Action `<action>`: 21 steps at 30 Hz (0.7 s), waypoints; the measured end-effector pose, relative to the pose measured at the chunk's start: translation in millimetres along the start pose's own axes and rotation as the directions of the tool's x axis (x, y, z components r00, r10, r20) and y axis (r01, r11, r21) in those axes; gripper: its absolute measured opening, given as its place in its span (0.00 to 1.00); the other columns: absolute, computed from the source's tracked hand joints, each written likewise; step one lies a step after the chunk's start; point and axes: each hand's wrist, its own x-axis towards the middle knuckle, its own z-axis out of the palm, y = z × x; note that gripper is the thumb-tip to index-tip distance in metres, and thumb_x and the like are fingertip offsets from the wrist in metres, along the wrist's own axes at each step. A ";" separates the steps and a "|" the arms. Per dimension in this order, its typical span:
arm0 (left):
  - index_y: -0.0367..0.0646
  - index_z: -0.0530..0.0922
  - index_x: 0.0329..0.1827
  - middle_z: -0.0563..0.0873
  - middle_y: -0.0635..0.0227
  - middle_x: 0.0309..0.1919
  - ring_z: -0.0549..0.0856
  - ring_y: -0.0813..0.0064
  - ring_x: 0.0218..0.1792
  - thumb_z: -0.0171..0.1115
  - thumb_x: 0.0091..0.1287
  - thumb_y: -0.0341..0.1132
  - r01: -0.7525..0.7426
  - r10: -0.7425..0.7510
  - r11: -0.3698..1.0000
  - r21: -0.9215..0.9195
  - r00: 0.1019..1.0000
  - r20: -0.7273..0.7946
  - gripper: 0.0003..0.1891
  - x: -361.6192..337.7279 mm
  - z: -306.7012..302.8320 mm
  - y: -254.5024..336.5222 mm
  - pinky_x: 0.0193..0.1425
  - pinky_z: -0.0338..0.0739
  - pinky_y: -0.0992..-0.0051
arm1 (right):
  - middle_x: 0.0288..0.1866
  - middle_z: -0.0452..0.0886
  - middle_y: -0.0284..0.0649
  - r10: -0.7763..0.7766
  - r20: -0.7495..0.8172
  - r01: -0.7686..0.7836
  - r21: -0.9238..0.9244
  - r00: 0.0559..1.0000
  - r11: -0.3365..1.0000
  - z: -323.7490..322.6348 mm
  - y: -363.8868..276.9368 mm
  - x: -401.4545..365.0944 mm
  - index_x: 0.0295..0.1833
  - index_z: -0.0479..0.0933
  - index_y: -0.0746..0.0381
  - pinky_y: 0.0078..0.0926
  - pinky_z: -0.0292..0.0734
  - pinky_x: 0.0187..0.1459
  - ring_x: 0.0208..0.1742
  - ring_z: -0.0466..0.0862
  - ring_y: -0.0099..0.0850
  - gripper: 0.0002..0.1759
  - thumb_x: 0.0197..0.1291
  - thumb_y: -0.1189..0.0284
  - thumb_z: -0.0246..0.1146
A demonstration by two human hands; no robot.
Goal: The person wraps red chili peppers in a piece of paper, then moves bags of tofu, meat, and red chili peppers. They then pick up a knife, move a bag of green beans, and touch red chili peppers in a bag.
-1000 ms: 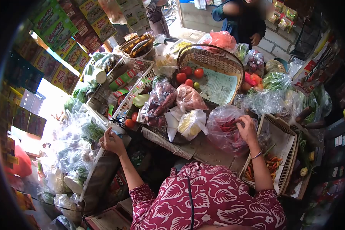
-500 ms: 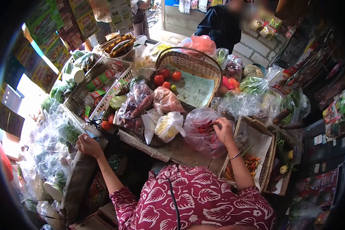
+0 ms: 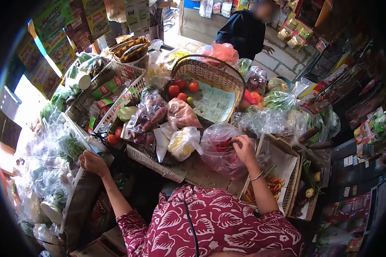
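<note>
At the open plastic bag of red chilies (image 3: 216, 158), my right hand (image 3: 244, 148) has its fingers bent and close together over the bag's right side; what they pinch is too small to make out. My left hand (image 3: 92, 163) is closed at the edge of the white crate (image 3: 78, 182) on the left, beside bagged vegetables (image 3: 51, 150). Its fingers curl inward and hide whatever is between them. Left of the chili bag lies a bag with yellow contents (image 3: 184, 143).
A wicker basket (image 3: 241, 91) with tomatoes stands at the centre back. Right of the chilies is a tray (image 3: 297, 171) with small orange chilies. Packets (image 3: 51, 19) hang at upper left. A person in dark clothes (image 3: 243, 34) stands beyond the goods.
The whole view has shifted slightly, moving the goods a little left. Both hands keep nearly the same places and poses. The person at the back now shows a hand lower down.
</note>
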 end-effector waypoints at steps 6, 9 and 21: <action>0.39 0.73 0.18 0.74 0.65 0.17 0.73 0.65 0.24 0.54 0.64 0.38 -0.135 0.141 0.984 0.120 0.989 -0.048 0.17 4.5 0.1 4.0 0.31 0.63 0.66 | 0.39 0.75 0.40 0.004 -0.001 -0.004 0.002 1.000 1.000 -0.5 -1.7 0.3 0.33 0.78 0.59 0.36 0.67 0.50 0.45 0.74 0.40 0.06 0.46 0.73 0.61; 0.38 0.75 0.20 0.74 0.64 0.19 0.74 0.65 0.25 0.57 0.62 0.38 -0.132 0.139 0.981 0.145 0.990 -0.033 0.15 3.4 -0.1 3.4 0.32 0.64 0.66 | 0.39 0.75 0.40 -0.001 -0.004 0.001 0.003 1.000 1.000 -0.4 -1.9 0.7 0.33 0.78 0.59 0.35 0.67 0.50 0.45 0.74 0.40 0.06 0.46 0.73 0.61; 0.44 0.71 0.15 0.75 0.72 0.15 0.74 0.69 0.26 0.63 0.56 0.39 -0.081 0.078 0.983 0.162 0.997 0.025 0.15 4.0 -2.0 7.2 0.36 0.65 0.67 | 0.39 0.75 0.40 0.008 -0.002 -0.008 0.005 1.000 1.000 1.0 -1.1 0.7 0.33 0.78 0.60 0.36 0.66 0.49 0.45 0.74 0.41 0.07 0.46 0.73 0.61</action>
